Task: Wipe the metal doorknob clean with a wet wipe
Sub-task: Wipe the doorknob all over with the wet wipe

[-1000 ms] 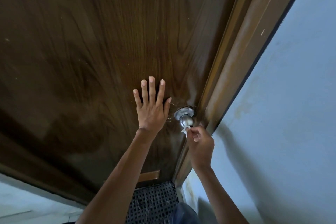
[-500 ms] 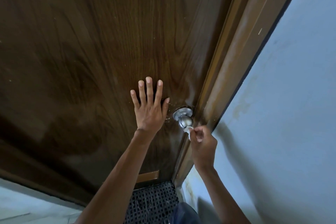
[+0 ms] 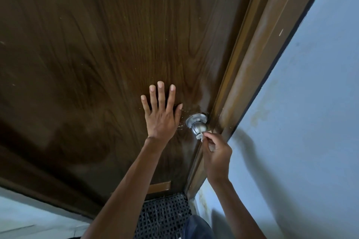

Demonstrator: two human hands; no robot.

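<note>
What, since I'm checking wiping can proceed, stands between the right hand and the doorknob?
Nothing visible: the right hand holds only the wet wipe against the doorknob; the left hand lies flat on the door.

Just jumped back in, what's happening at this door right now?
A person is cleaning the metal doorknob. Their right hand pinches a small white wet wipe against the knob's near end. Their left hand rests flat, fingers spread, on the dark wooden door just beside the knob, apparently steadying it.

right hand (image 3: pixel 217 155) edged rightward, wet wipe (image 3: pixel 199 137) against doorknob (image 3: pixel 199 127)
</note>
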